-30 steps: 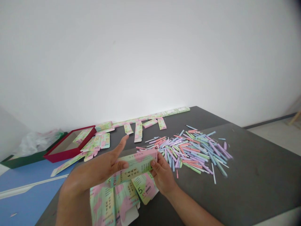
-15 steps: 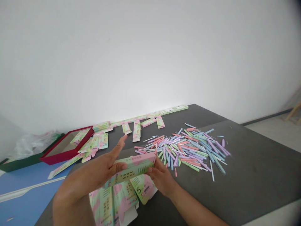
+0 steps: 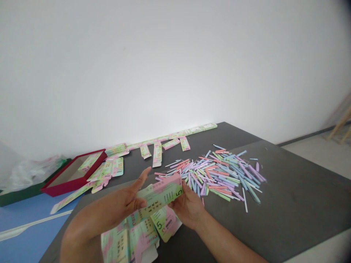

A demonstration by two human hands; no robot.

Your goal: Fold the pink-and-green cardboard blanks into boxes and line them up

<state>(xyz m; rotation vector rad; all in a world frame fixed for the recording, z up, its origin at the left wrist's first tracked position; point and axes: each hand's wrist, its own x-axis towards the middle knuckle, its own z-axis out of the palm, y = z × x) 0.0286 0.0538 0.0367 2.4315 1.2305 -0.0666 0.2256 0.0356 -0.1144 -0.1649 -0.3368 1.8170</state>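
Observation:
Both my hands hold one green-and-pink printed carton (image 3: pixel 161 193) just above the dark grey table (image 3: pixel 287 204). My left hand (image 3: pixel 120 204) grips its left end with the thumb on the front and the forefinger stretched out. My right hand (image 3: pixel 188 208) is closed on the right end, where a "5" shows. Under my hands lies a stack of flat cartons (image 3: pixel 131 237) of the same print. A heap of pastel-coloured sticks (image 3: pixel 216 173) lies just right of my hands.
A red tray (image 3: pixel 72 173) with flat cartons in it sits at the back left, beside a dark green tray (image 3: pixel 16 191) with clear plastic. More flat cartons (image 3: pixel 164 142) lie along the wall. A blue surface (image 3: pixel 24 215) adjoins the table's left side.
The carton has turned a little between my hands, so its "5" end now faces me. The view has shifted slightly; my hands keep the same grip.

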